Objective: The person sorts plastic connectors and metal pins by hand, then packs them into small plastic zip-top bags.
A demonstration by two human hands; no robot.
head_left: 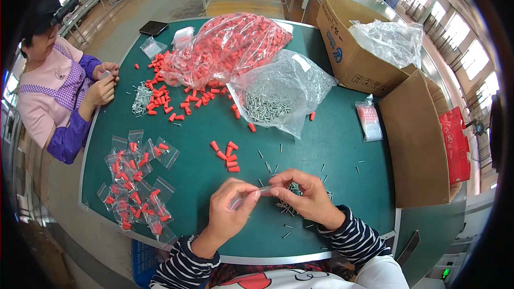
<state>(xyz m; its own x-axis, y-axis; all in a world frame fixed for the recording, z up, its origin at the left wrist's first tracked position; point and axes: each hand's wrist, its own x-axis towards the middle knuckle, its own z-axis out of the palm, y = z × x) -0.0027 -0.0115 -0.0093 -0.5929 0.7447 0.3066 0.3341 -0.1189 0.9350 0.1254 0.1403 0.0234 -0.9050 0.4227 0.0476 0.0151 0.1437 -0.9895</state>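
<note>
Both hands meet near the table's front edge with a small clear zip bag (266,188) between them. Pinched fingers of my left hand (229,211) hold one side of the bag, and part of it shows under that palm. My right hand (308,198) pinches the other side, fingertips closed. Beneath and around my right hand lies a loose pile of screws (286,208). Just beyond my left hand is a small group of red tapered plastic caps (227,156). Several filled zip bags (134,182), with red caps inside, lie heaped to the left.
At the far side sit a large bag of red caps (230,48), a clear bag of screws (278,96) and spilled caps. Cardboard boxes (417,144) line the right edge, near a pack of small bags (368,120). A co-worker (59,85) handles something small at left.
</note>
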